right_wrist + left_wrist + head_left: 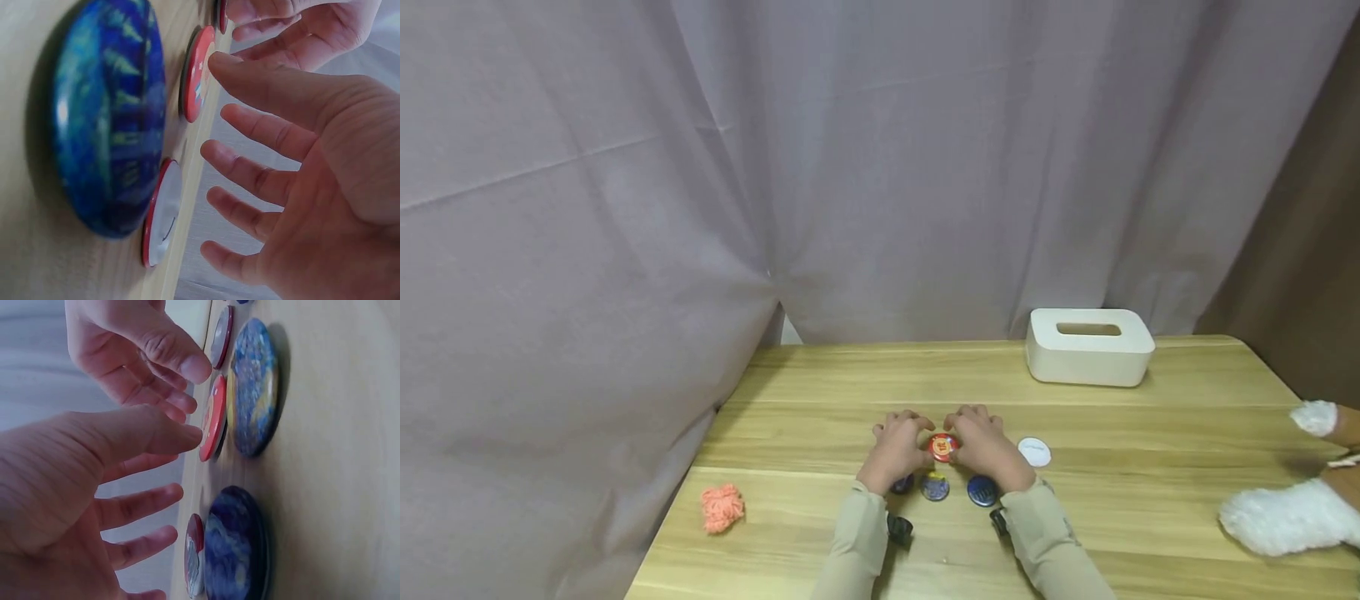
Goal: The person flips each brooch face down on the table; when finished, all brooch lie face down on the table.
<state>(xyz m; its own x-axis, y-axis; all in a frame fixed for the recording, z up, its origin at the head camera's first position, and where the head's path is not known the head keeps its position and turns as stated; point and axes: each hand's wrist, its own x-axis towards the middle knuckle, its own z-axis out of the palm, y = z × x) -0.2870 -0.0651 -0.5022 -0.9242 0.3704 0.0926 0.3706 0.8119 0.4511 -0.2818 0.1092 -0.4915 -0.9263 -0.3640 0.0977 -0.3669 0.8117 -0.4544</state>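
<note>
A round red pin badge (943, 447) with a yellow centre lies on the table between both hands. My left hand (897, 448) is at its left side, thumb tip close to the red rim and fingers spread. At the right side is my right hand (983, 443), its thumb overlapping the badge in the right wrist view and its other fingers apart. Nearer me lie a blue-and-yellow badge (936, 486), a dark blue badge (982, 491) and another dark blue badge (234, 547) partly under the left hand. A red-and-white badge (194, 556) shows beyond that one.
Right of the right hand lies a white badge (1034, 452) with a red edge. A white tissue box (1090, 354) stands at the back. Coral yarn (722, 508) lies at the left; a white fluffy item (1285, 517) is at the right edge. Grey curtains (887, 183) hang behind.
</note>
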